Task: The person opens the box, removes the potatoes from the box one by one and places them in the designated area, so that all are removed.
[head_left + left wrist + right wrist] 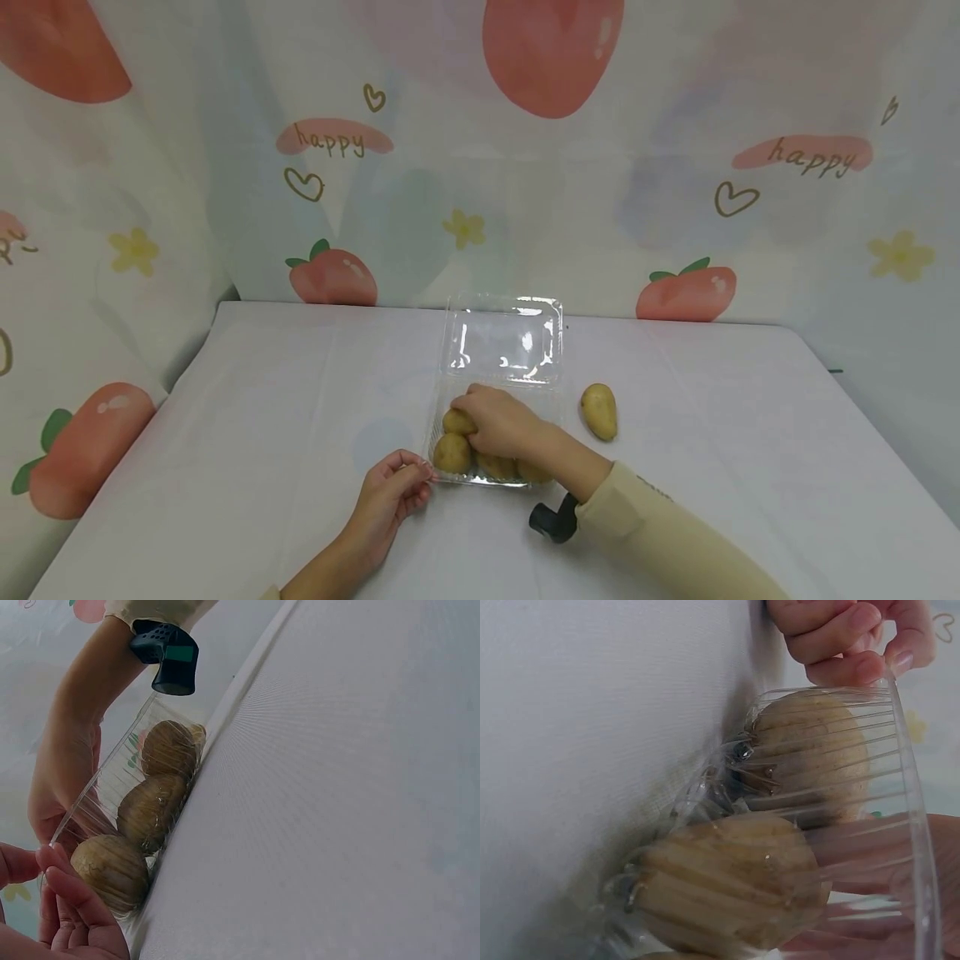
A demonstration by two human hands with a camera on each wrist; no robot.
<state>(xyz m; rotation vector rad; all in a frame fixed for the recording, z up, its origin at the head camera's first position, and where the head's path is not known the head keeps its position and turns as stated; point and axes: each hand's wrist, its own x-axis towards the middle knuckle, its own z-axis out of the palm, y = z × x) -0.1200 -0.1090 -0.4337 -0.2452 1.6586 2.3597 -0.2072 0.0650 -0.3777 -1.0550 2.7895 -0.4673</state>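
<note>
A clear plastic clamshell box (pixel 480 480) lies on the white table, its lid (pixel 501 342) tipped back. Along its near side sit several potatoes, among them a left one (pixel 452 455) and a middle one (pixel 495 467). My left hand (pixel 390 497) pinches the near left corner of the rim between thumb and fingers. Reaching into the box, my right hand (pixel 501 423) grips another potato (pixel 458 422) just behind the left one. In the right wrist view, a potato (pixel 731 881) shows through the ribbed wall; that wall partly hides my right fingers.
One loose potato (pixel 599 412) lies on the table to the right of the box. A black wrist camera (pixel 553 521) is on my right wrist near the box's front right corner. Printed cloth (pixel 525 208) hangs behind the table.
</note>
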